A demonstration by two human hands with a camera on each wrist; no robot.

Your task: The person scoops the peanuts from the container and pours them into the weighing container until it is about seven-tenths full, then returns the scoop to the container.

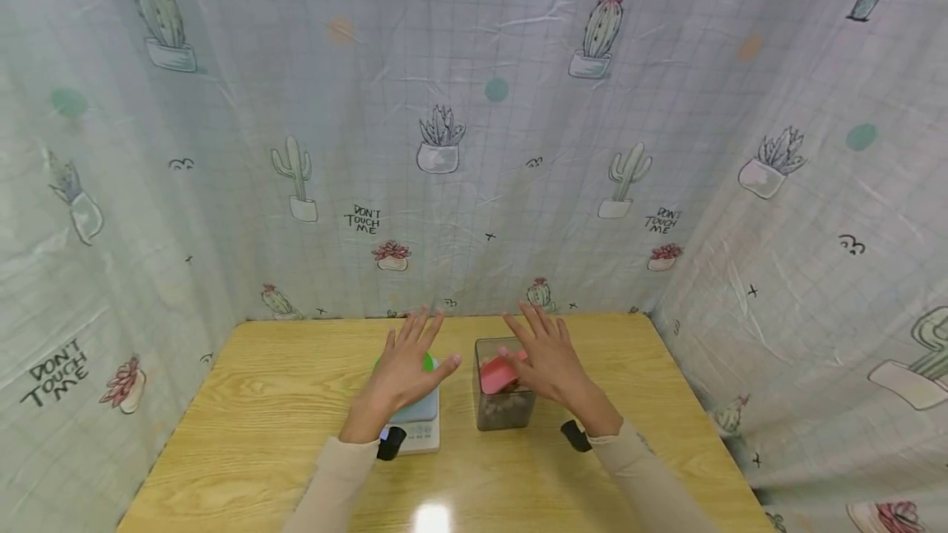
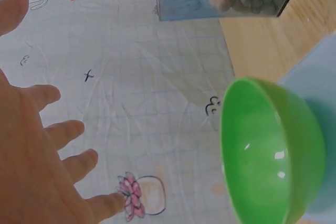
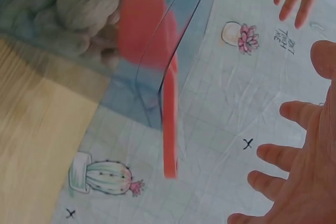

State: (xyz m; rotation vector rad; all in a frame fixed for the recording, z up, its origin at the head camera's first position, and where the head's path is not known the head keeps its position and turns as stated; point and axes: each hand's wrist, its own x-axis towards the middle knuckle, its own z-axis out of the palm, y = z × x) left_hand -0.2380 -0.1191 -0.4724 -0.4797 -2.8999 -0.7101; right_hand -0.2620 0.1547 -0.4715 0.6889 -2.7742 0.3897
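My left hand (image 1: 403, 370) hovers with spread fingers above a green bowl (image 2: 302, 150), which sits on a white kitchen scale (image 1: 425, 439) with a pale blue top. Part of the bowl and scale is hidden behind that hand in the head view. Over to the right, my right hand (image 1: 551, 364) is held up with fingers apart, above a clear, dark-tinted square container (image 1: 506, 415). Inside it are many small roundish lumps (image 3: 63, 14), greyish brown, whose kind I cannot tell. A pinkish-red scoop (image 1: 496, 377) lies on them, its handle (image 3: 170, 135) sticking out over the rim. Neither hand holds anything.
Everything stands on a light wooden table (image 1: 289, 401). A curtain (image 1: 474, 212) printed with cacti hangs behind the table and along both sides. Black wrist straps (image 1: 391, 442) are on both wrists. The container stands just right of the scale with a narrow gap between them.
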